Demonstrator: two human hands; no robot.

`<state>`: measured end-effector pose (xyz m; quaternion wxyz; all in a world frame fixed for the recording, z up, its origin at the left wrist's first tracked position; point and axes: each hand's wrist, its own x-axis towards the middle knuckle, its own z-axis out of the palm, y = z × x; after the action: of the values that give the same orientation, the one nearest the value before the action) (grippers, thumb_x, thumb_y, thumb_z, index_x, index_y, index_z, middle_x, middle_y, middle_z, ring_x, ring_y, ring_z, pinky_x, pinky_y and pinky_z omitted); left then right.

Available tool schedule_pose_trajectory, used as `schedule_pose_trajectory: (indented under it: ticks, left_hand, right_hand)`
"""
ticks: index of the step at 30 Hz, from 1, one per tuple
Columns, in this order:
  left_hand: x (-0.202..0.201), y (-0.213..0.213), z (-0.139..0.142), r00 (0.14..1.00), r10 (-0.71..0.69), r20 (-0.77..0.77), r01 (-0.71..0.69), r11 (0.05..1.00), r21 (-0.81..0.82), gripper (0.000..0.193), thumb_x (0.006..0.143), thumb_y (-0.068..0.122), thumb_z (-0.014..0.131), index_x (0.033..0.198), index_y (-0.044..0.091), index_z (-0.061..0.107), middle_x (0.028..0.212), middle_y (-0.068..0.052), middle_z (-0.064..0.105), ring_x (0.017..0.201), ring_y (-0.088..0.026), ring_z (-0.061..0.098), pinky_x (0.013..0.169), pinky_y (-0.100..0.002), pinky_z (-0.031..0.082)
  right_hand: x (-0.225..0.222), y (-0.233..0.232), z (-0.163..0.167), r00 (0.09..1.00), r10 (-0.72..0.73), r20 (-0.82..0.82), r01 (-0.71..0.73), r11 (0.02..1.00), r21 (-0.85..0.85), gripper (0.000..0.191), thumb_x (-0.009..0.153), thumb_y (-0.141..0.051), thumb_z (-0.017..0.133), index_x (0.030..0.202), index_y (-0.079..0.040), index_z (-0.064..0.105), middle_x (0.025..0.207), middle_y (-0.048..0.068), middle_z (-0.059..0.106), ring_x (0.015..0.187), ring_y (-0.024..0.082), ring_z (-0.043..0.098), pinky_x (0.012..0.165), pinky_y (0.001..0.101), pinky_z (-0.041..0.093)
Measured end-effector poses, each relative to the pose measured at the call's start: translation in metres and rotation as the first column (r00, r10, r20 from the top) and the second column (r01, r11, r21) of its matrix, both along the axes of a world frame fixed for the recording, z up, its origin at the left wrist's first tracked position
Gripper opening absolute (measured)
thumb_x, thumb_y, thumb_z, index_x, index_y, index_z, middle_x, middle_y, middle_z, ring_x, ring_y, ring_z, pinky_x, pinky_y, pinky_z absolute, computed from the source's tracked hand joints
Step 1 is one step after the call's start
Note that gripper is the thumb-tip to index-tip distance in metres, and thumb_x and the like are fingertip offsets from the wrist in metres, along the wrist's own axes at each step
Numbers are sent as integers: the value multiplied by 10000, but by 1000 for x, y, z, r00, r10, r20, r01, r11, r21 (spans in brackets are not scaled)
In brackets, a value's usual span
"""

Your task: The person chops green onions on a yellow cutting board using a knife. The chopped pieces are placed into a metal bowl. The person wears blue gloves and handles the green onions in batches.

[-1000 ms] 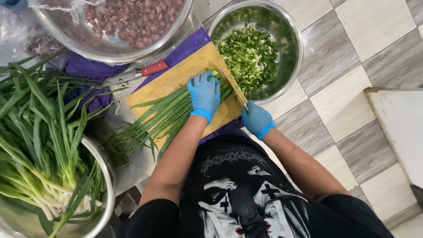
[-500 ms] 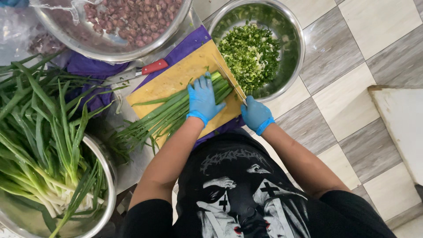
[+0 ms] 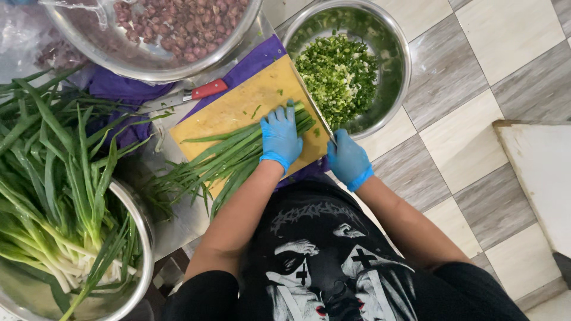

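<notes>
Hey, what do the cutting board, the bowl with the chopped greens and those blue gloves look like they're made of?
Cutting board: probably plastic; flat yellow, matte, scuffed, though pale wood is possible.
Bowl of chopped greens: looks like stainless steel; silvery wall with bright reflections.
Gloves on the left hand and right hand: thin blue disposable rubber, likely nitrile; they cling and wrinkle.

There is no label, sign or screen here. The only package is a clear plastic bag [image 3: 27, 35] at the top left corner, crumpled, lying beside the big steel bowl [image 3: 148, 65] of reddish pieces.
</notes>
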<state>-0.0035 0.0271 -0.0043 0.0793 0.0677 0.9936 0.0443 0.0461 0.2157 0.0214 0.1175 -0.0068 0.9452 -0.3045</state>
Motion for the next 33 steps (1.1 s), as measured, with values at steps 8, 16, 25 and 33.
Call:
schedule_pose_trajectory:
  ticks: [8,16,25,33]
  left_hand:
    - [2,0,-12,1000,11,23,-12,999,39,877,748,406,763,1470,46,419,1396,-180,475,1258,-353,453,1022,-568,357]
    - [0,-7,-26,995,-83,-46,86,995,48,859,787,576,725,1394,20,478,1369,-217,478,1235,-373,453,958,-572,368]
    - [-6,-4,-43,992,-119,-52,115,990,-76,739,855,529,678,1389,51,500,1365,-192,491,1186,-352,474,951,-567,385]
    - [-4,-4,-37,995,-78,-65,78,997,1,739,847,527,679,1383,50,500,1369,-188,482,1193,-350,477,976,-573,382]
  right_hand:
    - [16,-3,11,985,66,161,-89,986,141,270,995,-293,550,1066,-37,502,874,245,710,786,478,680,702,589,525]
    - [-1,-7,-13,962,75,264,-132,970,204,272,1023,-292,505,1095,-31,487,879,255,722,809,480,699,713,580,546]
    - [-18,-19,-45,966,38,255,-98,969,229,222,1018,-242,476,1081,-33,512,874,266,722,804,473,706,698,580,553]
    - [-68,-31,-51,968,213,135,-243,931,272,222,999,-166,477,1122,17,489,818,261,723,756,440,729,673,535,580]
